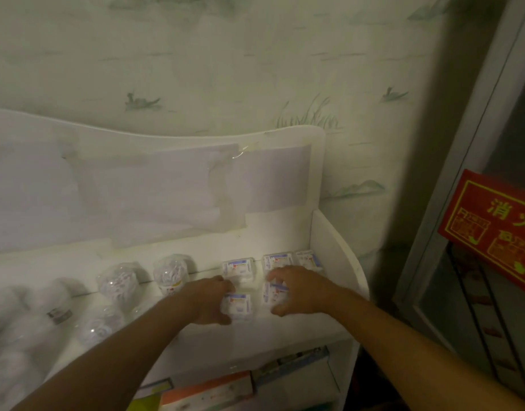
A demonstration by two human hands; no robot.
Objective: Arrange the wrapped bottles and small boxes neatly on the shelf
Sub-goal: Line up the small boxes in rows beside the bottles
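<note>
On the white shelf (285, 330), several small white boxes with blue print lie at the right end in two rows. My left hand (209, 301) rests on the front-left box (239, 305), fingers curled over it. My right hand (296, 289) covers the front-right box (268, 293), thumb at its near edge. Behind them lie three back-row boxes (238, 266), (277, 260), (308, 258). Wrapped clear bottles stand to the left: one (170, 272) beside the boxes, another (119, 283), and more blurred ones (99, 326) toward the left front.
The shelf has a white back panel (166, 185) and a curved right side wall (338, 250). A lower shelf holds coloured boxes (207, 391). A red sign with yellow writing (492, 226) hangs on a glass cabinet at the right. Patterned wallpaper is behind.
</note>
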